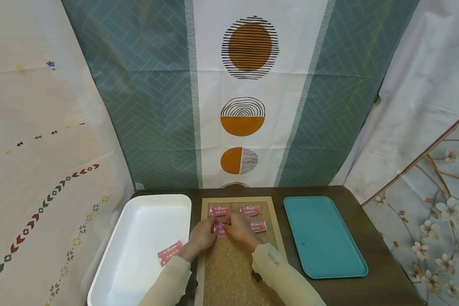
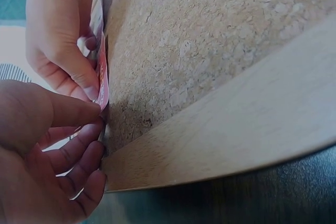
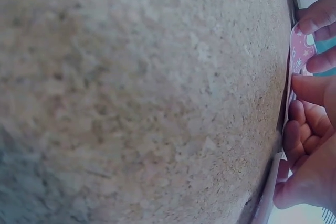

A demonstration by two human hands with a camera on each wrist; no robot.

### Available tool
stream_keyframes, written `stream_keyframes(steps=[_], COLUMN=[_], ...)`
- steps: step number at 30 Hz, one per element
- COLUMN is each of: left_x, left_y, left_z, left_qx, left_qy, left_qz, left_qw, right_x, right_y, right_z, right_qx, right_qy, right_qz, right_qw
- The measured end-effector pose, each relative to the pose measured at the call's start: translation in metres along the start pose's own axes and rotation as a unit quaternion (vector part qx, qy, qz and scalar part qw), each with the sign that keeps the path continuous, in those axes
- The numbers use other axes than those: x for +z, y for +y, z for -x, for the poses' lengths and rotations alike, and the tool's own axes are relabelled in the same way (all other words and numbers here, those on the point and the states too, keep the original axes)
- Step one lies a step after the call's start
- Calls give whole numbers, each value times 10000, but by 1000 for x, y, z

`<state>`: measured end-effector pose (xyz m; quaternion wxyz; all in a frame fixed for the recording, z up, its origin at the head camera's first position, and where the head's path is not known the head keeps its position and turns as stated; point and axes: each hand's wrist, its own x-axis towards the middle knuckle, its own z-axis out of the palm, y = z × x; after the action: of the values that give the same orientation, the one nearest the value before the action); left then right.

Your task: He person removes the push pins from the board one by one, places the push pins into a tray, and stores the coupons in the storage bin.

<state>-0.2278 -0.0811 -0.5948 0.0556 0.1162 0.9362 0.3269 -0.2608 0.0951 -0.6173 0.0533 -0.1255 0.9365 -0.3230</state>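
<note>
A pink paper coupon [image 1: 220, 230] with white print lies against the framed cork board [image 1: 229, 272], in the second row at the left. My left hand [image 1: 203, 234] pinches its left end between thumb and fingers. From the other side my right hand [image 1: 239, 228] grips the same coupon [image 2: 103, 74], its fingers curled; whether a small pin is between them is hidden. Another coupon [image 1: 258, 226] sits just right of my right hand. Above are two more, a left coupon [image 1: 219, 210] and a right coupon [image 1: 250, 210].
On the left stands a white tray [image 1: 137, 238] with one loose pink coupon [image 1: 170, 253] in it. A teal tray [image 1: 325, 238] lies to the right of the board. All rest on a dark wooden table [image 1: 382, 272], with a patterned cloth [image 1: 168, 106] hanging behind.
</note>
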Motion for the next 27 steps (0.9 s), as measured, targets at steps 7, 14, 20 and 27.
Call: stream_keyframes(steps=[7,14,20,27], left_x=[1,3,3,1], left_y=[1,-1,-2,0], left_z=[1,1,0,-1], left_qx=[-70,-58,-61,-247], left_qy=[-20,10,21,-43], left_qz=[13,-34,-7,135], left_qw=[10000,10000,10000,9996], right_x=[-2,0,0,-1], right_y=[-2,1,2,1], right_z=[1,1,1,1], right_qx=[63,6,-42,-3], right_qy=[-68,-10,4,-17], right_qz=[-166,-116,-7,-90], right_qw=[9998,9999,10000,10000])
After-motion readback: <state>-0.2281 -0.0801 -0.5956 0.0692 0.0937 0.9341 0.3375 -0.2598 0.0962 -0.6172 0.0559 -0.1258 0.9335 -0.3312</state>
